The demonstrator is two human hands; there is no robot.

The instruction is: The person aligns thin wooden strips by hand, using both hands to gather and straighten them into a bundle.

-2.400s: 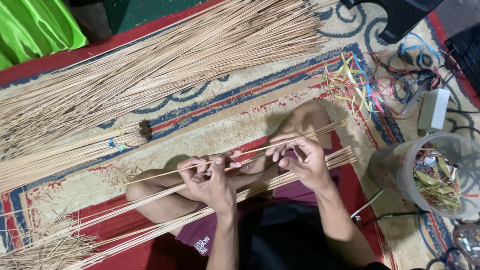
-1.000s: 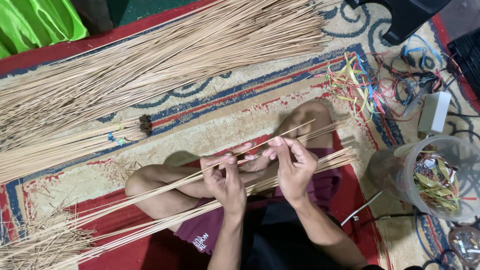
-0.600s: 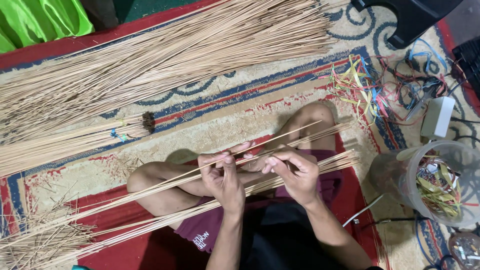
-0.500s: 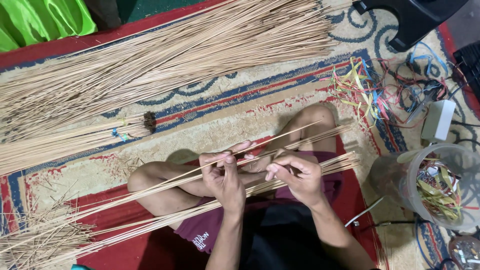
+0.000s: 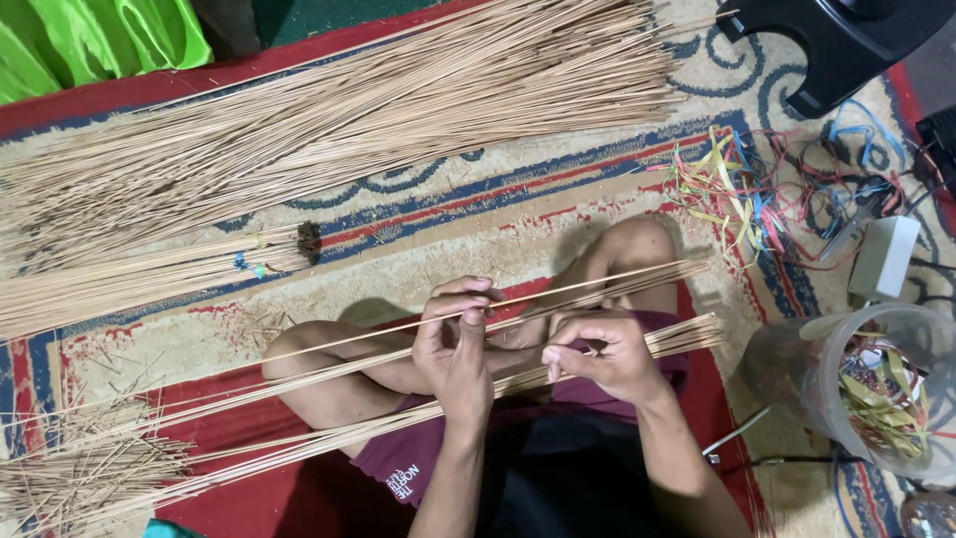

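Note:
I sit cross-legged on a patterned carpet. My left hand (image 5: 453, 344) pinches one long thin stick (image 5: 558, 297) between thumb and fingers, raised a little above my legs. My right hand (image 5: 602, 354) is lower, its fingertips closed on the bundle of thin sticks (image 5: 299, 446) that lies across my lap and runs out to the lower left. A second, thinner row of sticks (image 5: 637, 281) crosses my shin just beyond the hands.
A large heap of long sticks (image 5: 329, 120) covers the carpet at the top. A tied bundle (image 5: 149, 279) lies at the left, short broken bits (image 5: 80, 468) at the lower left. Coloured strips (image 5: 742, 194), a white box (image 5: 881, 257) and a clear tub (image 5: 876, 384) are at the right.
My left hand has lifted the single stick up and levelled it. My right hand let go of that stick and dropped onto the lap bundle. The view shifted slightly.

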